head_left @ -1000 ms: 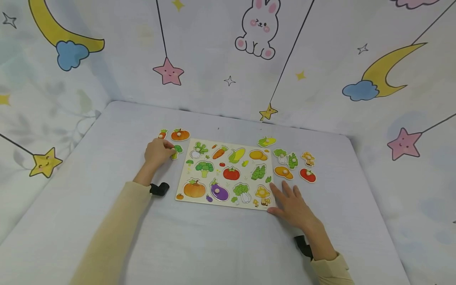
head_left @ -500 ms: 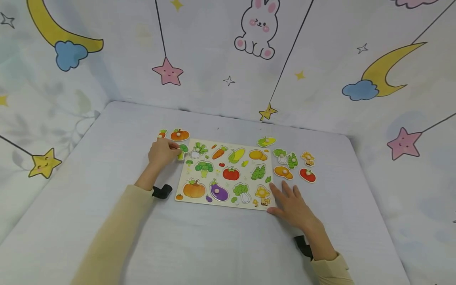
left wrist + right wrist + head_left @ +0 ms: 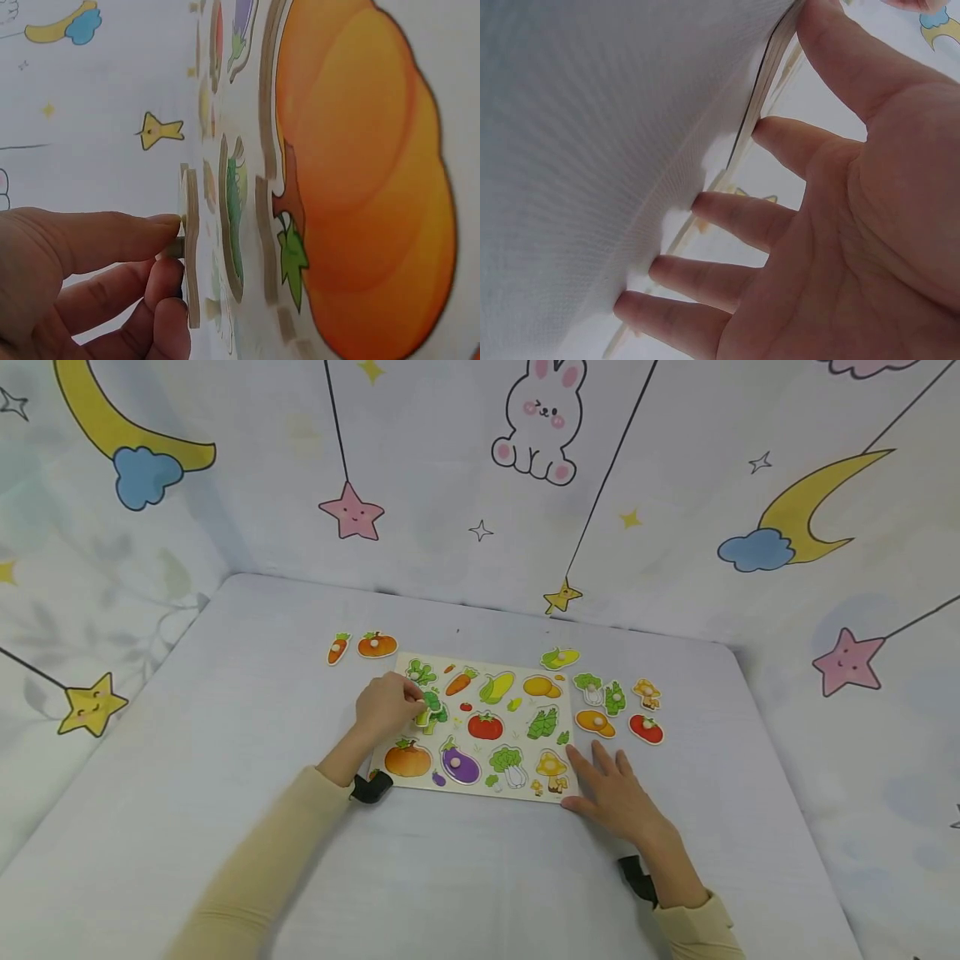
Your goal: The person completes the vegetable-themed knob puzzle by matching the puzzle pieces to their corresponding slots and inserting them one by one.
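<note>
My left hand [image 3: 386, 703] pinches a broccoli puzzle piece [image 3: 432, 700] by its knob, over the printed broccoli on the wooden puzzle board [image 3: 516, 732]. In the left wrist view the piece [image 3: 193, 262] is edge-on and stands apart from the board, thumb and fingertips at the knob. An eggplant piece [image 3: 467, 770] and a leafy green piece [image 3: 421, 671] sit in the board. My right hand [image 3: 618, 797] lies spread at the board's lower right corner. Its thumb and index finger touch the board's edge [image 3: 763, 84] in the right wrist view; the other fingertips rest on the cloth.
Loose carrot [image 3: 338, 649] and pumpkin [image 3: 377, 645] pieces lie at the board's upper left. To its right lie corn [image 3: 560, 658], bok choy [image 3: 589, 688], asparagus [image 3: 615, 697], potato [image 3: 596, 723], mushroom [image 3: 647, 693] and tomato [image 3: 647, 729] pieces. A patterned curtain stands behind the white-covered table.
My left hand has carried the broccoli piece from the cloth left of the board rightward and nearer to me, over the board. The carrot piece is now fully visible. The right hand stays still.
</note>
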`<state>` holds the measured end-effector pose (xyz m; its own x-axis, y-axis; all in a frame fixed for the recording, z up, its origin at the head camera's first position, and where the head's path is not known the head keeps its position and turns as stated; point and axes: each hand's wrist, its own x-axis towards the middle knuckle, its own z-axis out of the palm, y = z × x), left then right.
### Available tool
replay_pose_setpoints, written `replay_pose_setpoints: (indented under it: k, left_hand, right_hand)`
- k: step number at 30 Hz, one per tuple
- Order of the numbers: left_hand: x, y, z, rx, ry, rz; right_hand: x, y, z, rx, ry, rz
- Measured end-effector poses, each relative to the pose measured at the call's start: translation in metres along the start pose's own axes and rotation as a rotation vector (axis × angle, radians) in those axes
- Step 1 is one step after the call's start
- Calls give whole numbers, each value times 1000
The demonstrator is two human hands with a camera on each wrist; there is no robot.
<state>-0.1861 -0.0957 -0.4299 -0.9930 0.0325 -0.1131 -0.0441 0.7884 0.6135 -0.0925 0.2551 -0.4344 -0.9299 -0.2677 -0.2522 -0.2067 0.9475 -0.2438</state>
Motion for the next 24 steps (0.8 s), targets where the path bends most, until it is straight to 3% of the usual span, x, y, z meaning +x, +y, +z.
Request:
replay_pose_setpoints:
  k: [16, 24]
  left_hand:
    - [0, 3, 16, 116, -30, 46]
    - [1, 3, 18, 115, -30, 57]
  right_hand:
    - [1, 0, 0, 10, -13, 4]
    - [1, 0, 0, 6, -5, -5]
